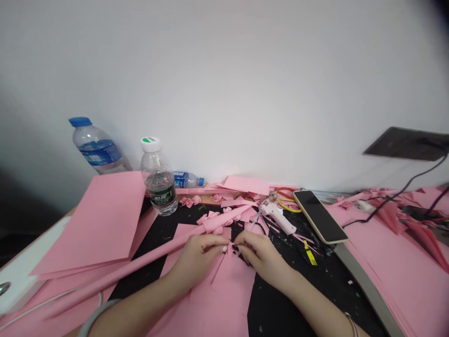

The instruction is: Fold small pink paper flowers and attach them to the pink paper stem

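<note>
Above the pink paper sheets (217, 309), my two hands meet fingertip to fingertip. My left hand (201, 252) pinches a small folded piece of pink paper (230, 248) from the left. My right hand (261, 252) pinches the same piece from the right, and the fingers cover much of it. Just beyond the hands, a long rolled pink paper tube (154, 255) lies diagonally. A pale pink glue gun (278, 216) rests on its side to the right, beside scattered paper strips. Small pink paper flowers (189, 201) lie farther back.
At the left stand a clear water bottle (159, 182) and a larger blue-labelled bottle (101, 150) behind stacked pink sheets (98, 220). Another bottle (189, 180) lies by the wall. A phone (320, 216) is at the right, near a dark cable (389, 196) and more pink paper (372, 262).
</note>
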Tool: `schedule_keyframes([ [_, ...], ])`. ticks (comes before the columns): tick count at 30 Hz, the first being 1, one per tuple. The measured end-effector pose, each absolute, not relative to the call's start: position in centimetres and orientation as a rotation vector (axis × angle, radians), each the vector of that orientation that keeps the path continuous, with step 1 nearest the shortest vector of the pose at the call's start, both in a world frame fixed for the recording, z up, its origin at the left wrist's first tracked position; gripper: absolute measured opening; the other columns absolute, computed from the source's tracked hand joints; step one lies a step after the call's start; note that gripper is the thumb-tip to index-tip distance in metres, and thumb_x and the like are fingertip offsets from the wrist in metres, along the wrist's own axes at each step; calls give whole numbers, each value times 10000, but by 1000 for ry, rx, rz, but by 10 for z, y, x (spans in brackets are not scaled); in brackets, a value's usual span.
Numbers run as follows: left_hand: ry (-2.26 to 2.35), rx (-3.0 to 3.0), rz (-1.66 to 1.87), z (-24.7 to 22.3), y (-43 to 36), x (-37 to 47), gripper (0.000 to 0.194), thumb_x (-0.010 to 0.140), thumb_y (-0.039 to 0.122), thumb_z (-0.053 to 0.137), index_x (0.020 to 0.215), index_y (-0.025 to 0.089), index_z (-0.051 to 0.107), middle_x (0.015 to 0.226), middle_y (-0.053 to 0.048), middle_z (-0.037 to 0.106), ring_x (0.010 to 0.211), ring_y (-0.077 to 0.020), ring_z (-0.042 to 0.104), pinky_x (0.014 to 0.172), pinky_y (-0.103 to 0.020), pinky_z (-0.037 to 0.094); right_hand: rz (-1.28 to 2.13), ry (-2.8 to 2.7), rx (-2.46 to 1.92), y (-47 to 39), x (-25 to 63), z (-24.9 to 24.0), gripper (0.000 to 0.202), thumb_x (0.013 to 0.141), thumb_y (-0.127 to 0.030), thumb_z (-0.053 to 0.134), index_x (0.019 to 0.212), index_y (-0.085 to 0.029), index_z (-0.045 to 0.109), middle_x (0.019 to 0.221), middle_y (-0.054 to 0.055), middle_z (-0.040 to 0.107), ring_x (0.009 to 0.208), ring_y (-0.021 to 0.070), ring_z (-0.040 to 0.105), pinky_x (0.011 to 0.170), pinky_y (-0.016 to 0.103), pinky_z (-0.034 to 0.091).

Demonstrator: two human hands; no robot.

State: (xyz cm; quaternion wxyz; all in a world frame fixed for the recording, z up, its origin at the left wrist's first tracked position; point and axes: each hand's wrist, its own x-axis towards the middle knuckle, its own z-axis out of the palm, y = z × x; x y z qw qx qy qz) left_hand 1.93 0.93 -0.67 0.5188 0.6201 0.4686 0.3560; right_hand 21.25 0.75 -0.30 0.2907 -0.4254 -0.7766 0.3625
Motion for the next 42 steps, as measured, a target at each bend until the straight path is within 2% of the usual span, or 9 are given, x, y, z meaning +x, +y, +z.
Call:
schedule_keyframes([
  [3, 1068, 1440, 845, -8, 9, 20, 198, 727, 164, 594, 767, 218, 780, 831, -21, 775, 826, -209, 689, 767, -280, 522, 1032, -2035, -1135, 8, 213, -3, 165, 852, -71, 468, 764, -175, 562, 587, -44, 490, 505, 98, 453, 493, 203, 343],
  [8, 984, 1292, 870, -5, 11, 22, 151, 726, 219, 642, 776, 196, 782, 817, -41, 773, 827, -211, 690, 777, -290, 531, 1215, -1915, -1108, 10, 215, -2, 164, 897, -134, 425, 838, -166, 576, 575, -44, 509, 459, 90, 444, 461, 197, 349],
  [14, 995, 1270, 846, -9, 12, 23, 155, 702, 203, 635, 753, 184, 780, 769, -46, 763, 772, -204, 675, 724, -292, 526, 1302, -1847, -1084, 10, 214, -1, 144, 883, -157, 453, 772, -172, 544, 547, -55, 486, 421, 79, 401, 431, 191, 329],
  [19, 1002, 1235, 844, -10, 12, 23, 131, 690, 215, 644, 718, 179, 767, 742, -42, 751, 721, -189, 649, 693, -296, 512, 1125, -1946, -1118, 6, 212, -2, 165, 876, -117, 443, 759, -180, 541, 593, -29, 523, 495, 101, 474, 484, 203, 367],
  [25, 1011, 1208, 848, -11, 11, 24, 114, 688, 213, 659, 704, 171, 764, 740, -46, 747, 706, -185, 638, 696, -305, 510, 873, -2070, -1120, 4, 212, -2, 163, 862, -98, 463, 745, -189, 532, 596, -23, 525, 513, 113, 480, 505, 219, 369],
  [33, 1018, 1232, 830, -16, 13, 22, 150, 700, 200, 640, 738, 174, 782, 741, -43, 743, 704, -178, 624, 686, -287, 491, 1345, -1802, -1144, 8, 212, -4, 91, 839, -137, 493, 784, -170, 558, 615, -15, 595, 472, 106, 553, 471, 211, 422],
  [38, 1006, 1287, 834, -11, 12, 23, 161, 717, 198, 619, 745, 165, 773, 737, -44, 735, 712, -186, 639, 702, -298, 506, 1387, -1732, -1144, 8, 211, -6, 92, 839, -204, 551, 752, -172, 545, 606, -19, 590, 471, 102, 555, 480, 218, 445],
  [42, 952, 1306, 854, -13, 11, 24, 178, 728, 228, 638, 830, 156, 765, 809, -57, 746, 806, -221, 667, 740, -313, 524, 1401, -1678, -1160, 8, 210, -7, 122, 822, -231, 582, 724, -172, 539, 584, -21, 591, 455, 97, 545, 468, 218, 443],
])
